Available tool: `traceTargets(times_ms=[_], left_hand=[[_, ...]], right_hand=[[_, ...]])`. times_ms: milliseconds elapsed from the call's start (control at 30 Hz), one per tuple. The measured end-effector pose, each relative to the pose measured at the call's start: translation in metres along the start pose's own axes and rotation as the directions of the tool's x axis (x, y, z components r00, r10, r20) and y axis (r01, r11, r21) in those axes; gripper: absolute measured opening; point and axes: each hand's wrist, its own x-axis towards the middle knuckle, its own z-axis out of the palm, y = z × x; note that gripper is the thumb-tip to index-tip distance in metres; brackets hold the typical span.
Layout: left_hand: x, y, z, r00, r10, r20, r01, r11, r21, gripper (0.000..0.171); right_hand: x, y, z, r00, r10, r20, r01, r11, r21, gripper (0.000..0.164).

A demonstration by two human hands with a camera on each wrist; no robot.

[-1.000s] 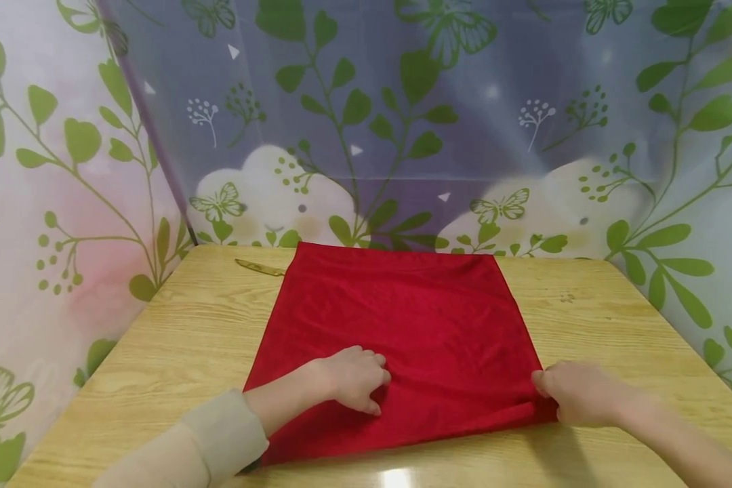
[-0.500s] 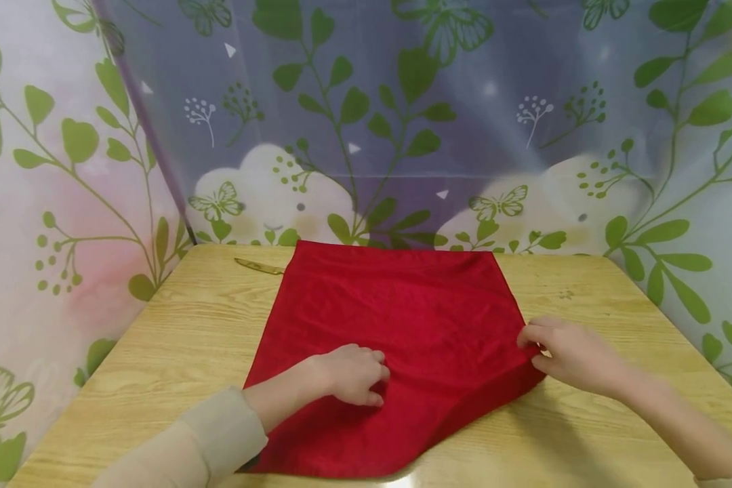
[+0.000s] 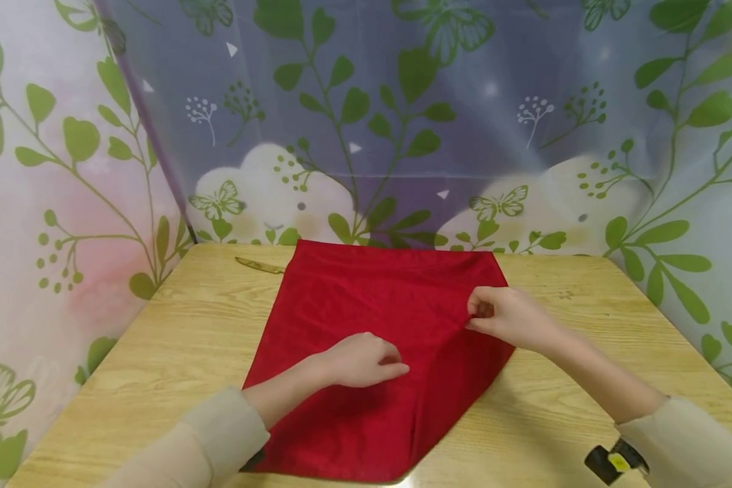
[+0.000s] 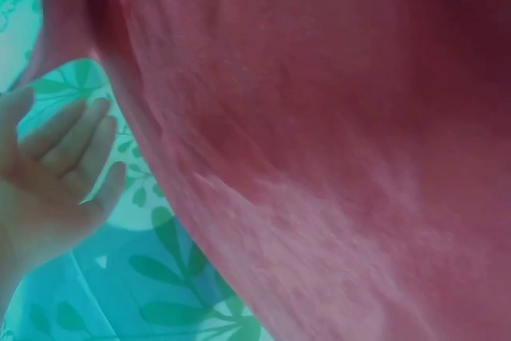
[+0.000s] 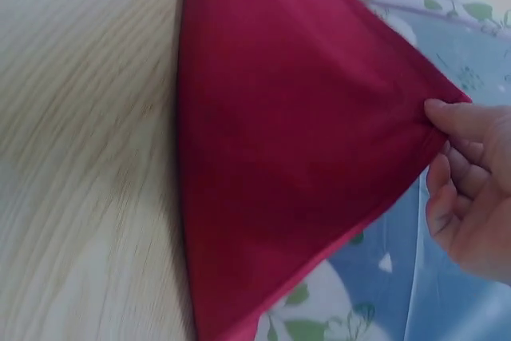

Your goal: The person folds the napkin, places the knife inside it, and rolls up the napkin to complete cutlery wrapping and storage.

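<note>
A red cloth (image 3: pixel 366 291) lies spread over the table, its near right part lifted and folded inward. My right hand (image 3: pixel 515 318) pinches the lifted corner between thumb and fingers. That pinch shows plainly in the right wrist view, where the cloth (image 5: pixel 295 133) stretches away from the hand (image 5: pixel 479 189) as a triangle. Over the middle of the cloth hovers my left hand (image 3: pixel 362 361), fingers relaxed and holding nothing. In the left wrist view its fingers (image 4: pixel 68 137) are loosely extended beside the raised cloth (image 4: pixel 303 181).
A gold-coloured knife (image 3: pixel 258 265) lies at the back left, its right end meeting the cloth's edge. Wooden tabletop (image 3: pixel 585 305) shows on both sides. A patterned curtain (image 3: pixel 366 122) stands behind the table. A black device (image 3: pixel 616 462) is at my right cuff.
My right hand has carried the cloth's near right corner up, away from me and leftward, folding that side inward. My left hand has risen slightly off the cloth and shifted a little right.
</note>
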Motion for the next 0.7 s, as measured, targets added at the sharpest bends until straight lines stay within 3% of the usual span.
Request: traceTargets(times_ms=[100, 233, 400, 533, 700], left_hand=[[0.006, 0.007, -0.002, 0.995, -0.011, -0.102, -0.001, 0.993, -0.114, 0.028], [0.015, 0.017, -0.005, 0.971, -0.039, -0.237, -0.010, 0.980, -0.200, 0.030], [0.023, 0.025, -0.006, 0.931, -0.067, -0.359, -0.016, 0.975, -0.223, 0.020], [0.025, 0.025, -0.005, 0.895, -0.078, -0.439, -0.026, 0.974, -0.226, 0.016], [0.024, 0.021, -0.011, 0.850, -0.104, -0.517, -0.030, 0.969, -0.246, 0.013]], right_hand=[[0.010, -0.007, 0.008, 1.000, -0.016, -0.014, 0.016, 1.000, -0.013, 0.017], [0.020, -0.015, 0.017, 0.998, -0.066, 0.008, 0.067, 0.998, -0.003, 0.012], [0.026, -0.023, 0.022, 0.993, -0.117, 0.004, 0.117, 0.993, -0.004, 0.008], [0.028, -0.025, 0.023, 0.994, -0.108, -0.011, 0.107, 0.994, -0.018, 0.008], [0.030, -0.026, 0.024, 0.990, -0.115, -0.076, 0.111, 0.992, -0.051, 0.010]])
